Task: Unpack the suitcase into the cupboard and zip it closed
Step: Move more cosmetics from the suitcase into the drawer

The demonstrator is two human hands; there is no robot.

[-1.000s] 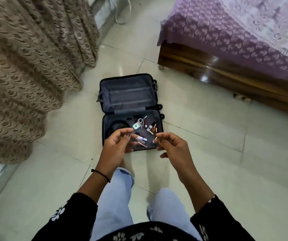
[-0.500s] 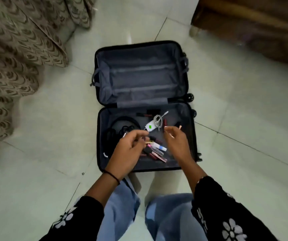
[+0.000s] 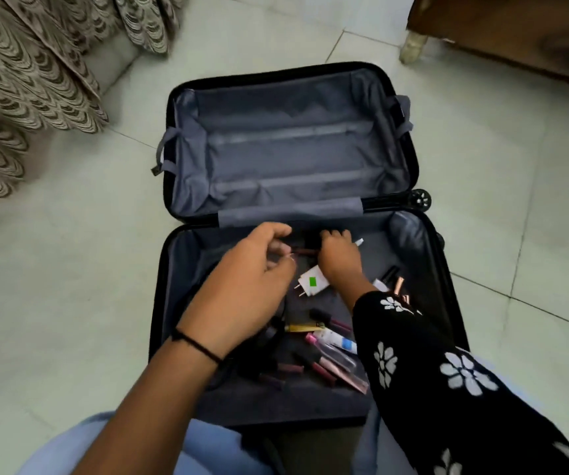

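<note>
The left hand (image 3: pixel 252 269) and the right hand (image 3: pixel 339 258) are in the near half of the suitcase (image 3: pixel 293 149), which lies on the floor (image 3: pixel 70 269). The charger (image 3: pixel 310 284) lies between their wrists. The tubes (image 3: pixel 334 339) lie nearer the person, and the curtain (image 3: pixel 19 80) hangs far left.

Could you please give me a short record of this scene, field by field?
suitcase: open flat on the tiled floor
far half: only grey lining shows
near half: charger, white tube, lipsticks, other small items
left hand: over the near half, fingers curled, grip unclear
right hand: fingers curled near the hinge, grip unclear
task state: unpacking unfinished, suitcase not zipped
</note>
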